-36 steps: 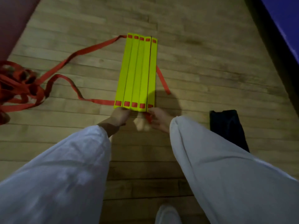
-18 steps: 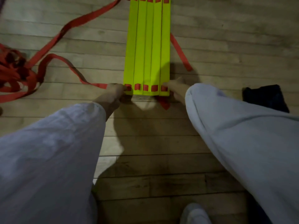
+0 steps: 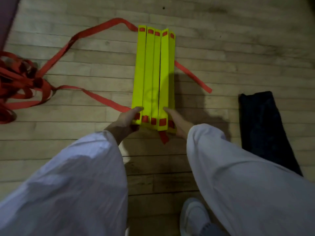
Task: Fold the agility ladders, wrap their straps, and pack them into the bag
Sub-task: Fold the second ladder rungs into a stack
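While the yellow ladder rungs (image 3: 154,77) lie bunched side by side on the wooden floor (image 3: 238,48) | left hand (image 3: 127,120) clamped on their near left edge | right hand (image 3: 177,121) clamped on their near right edge | red straps (image 3: 56,57) trail left into a tangle | dark bag (image 3: 262,126) lies flat, right, apart.

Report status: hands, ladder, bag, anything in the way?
Left hand and right hand grip the yellow rungs at the near end. Red straps loose, left. Black bag right, unobstructed.
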### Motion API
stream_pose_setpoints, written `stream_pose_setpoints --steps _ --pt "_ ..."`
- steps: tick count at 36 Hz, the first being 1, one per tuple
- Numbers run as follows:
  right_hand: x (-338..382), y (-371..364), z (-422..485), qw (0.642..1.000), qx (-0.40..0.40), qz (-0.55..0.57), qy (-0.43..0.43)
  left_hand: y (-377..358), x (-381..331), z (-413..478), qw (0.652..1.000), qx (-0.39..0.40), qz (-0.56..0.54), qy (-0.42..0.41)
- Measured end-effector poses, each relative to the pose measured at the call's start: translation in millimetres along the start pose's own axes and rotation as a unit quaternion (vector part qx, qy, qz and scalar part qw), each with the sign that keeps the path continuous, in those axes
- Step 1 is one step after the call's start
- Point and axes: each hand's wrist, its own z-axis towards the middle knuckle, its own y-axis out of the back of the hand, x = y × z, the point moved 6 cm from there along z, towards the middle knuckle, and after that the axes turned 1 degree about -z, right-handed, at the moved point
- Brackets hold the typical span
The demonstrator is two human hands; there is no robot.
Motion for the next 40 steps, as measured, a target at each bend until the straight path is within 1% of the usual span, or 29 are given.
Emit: stream_pose_setpoints --steps 1,4,5,8,10,14,16,18,20,23,24,26,30,33,36,38,40 --pt "-1.3 -1.3 -5.8 1.000 0.002 0.008 0.001 -1.9 -0.9 -5.3 1.000 0.014 -0.001 0.013" --pt "26.7 -16.1 -86.0 1.000 -0.011 0.001 0.015 -13.3 -13.2 -38.4 0.997 0.060 0.030 0.031" --pt "39.3 -21.1 -116.1 0.999 -0.016 0.006 0.029 -15.4 -18.8 -48.0 0.996 0.071 0.049 0.031" --pt "64.1 -18.3 -163.3 0.996 -0.053 0.021 0.075 -22.6 -43.2 -85.2 0.990 0.105 0.097 0.014" --pt "79.6 -14.5 -193.5 0.992 -0.061 0.027 0.104 -22.5 -57.4 -107.0 0.989 0.109 0.095 0.013" --pt "102.5 -7.6 -251.0 0.990 -0.057 0.027 0.128 -20.3 -75.9 -156.0 0.997 0.058 0.051 0.021" --pt "109.2 -6.2 -277.0 0.990 -0.045 0.028 0.133 -26.4 -77.4 -184.0 0.997 0.064 0.031 0.031" --pt "112.4 -3.2 -302.3 0.989 -0.032 0.028 0.143 -36.8 -76.9 -214.9 0.995 0.088 0.029 0.047" --pt "111.4 1.2 -325.4 0.989 -0.027 0.030 0.145 -40.1 -74.8 -242.4 0.992 0.082 0.081 0.044" --pt "109.9 6.5 -369.4 0.989 0.012 0.068 0.132 -35.4 -77.2 -281.9 0.980 0.026 0.195 0.015" --pt "110.6 6.1 -383.2 0.988 0.031 0.085 0.129 -34.2 -78.2 -294.6 0.973 0.007 0.230 -0.004" --pt "109.5 4.4 -407.6 0.984 0.066 0.110 0.124 -36.1 -77.8 -316.2 0.968 -0.003 0.246 -0.053" --pt "101.9 -2.1 -437.4 0.974 0.104 0.154 0.129 -60.6 -66.0 -346.8 0.981 0.123 0.137 -0.060" --pt "104.1 1.0 -450.1 0.968 0.118 0.163 0.148 -62.1 -73.0 -354.9 0.986 0.143 0.070 -0.057" --pt "113.5 7.2 -464.4 0.963 0.137 0.163 0.167 -61.5 -82.8 -364.1 0.987 0.140 -0.063 -0.036" --pt "116.4 11.9 -475.6 0.961 0.149 0.158 0.172 -54.9 -90.6 -359.1 0.981 0.140 -0.129 -0.040" --pt "117.9 16.4 -485.3 0.959 0.161 0.160 0.172 -52.4 -100.3 -355.5 0.972 0.183 -0.140 -0.043"
